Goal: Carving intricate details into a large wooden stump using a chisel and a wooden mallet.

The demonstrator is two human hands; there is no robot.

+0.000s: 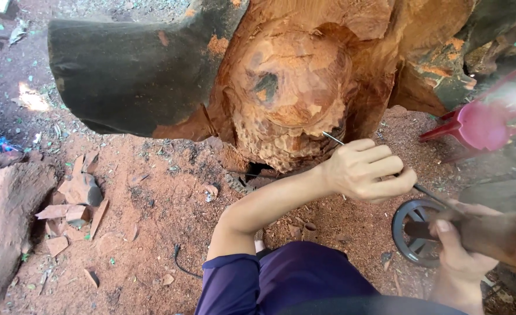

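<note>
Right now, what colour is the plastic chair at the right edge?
The plastic chair is pinkish red, seen in the head view.

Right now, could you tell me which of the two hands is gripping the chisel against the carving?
The left hand, fist closed round the thin metal chisel at the reddish carved wood; the right hand holds a wooden mallet instead.

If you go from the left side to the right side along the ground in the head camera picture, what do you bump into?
Old grey log → pile of broken wood chips → left hand gripping a thin metal chisel → black round wheel-like part → right hand holding a wooden mallet.
</note>
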